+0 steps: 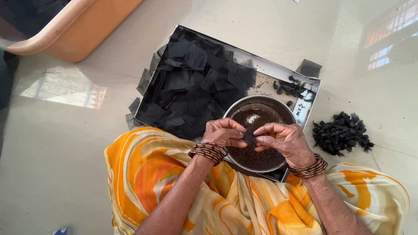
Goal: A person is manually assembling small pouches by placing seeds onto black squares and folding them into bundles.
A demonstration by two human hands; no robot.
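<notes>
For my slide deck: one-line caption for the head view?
Both hands pinch a small black net square above a steel bowl of dark seeds.

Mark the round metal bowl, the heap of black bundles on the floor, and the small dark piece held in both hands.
round metal bowl (285, 109), head view, far rim
heap of black bundles (342, 133), head view, middle
small dark piece (249, 138), head view, centre between fingers

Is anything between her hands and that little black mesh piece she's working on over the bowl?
No. The left hand and right hand both pinch the small black mesh square directly, above the round steel bowl of dark seeds.
</notes>
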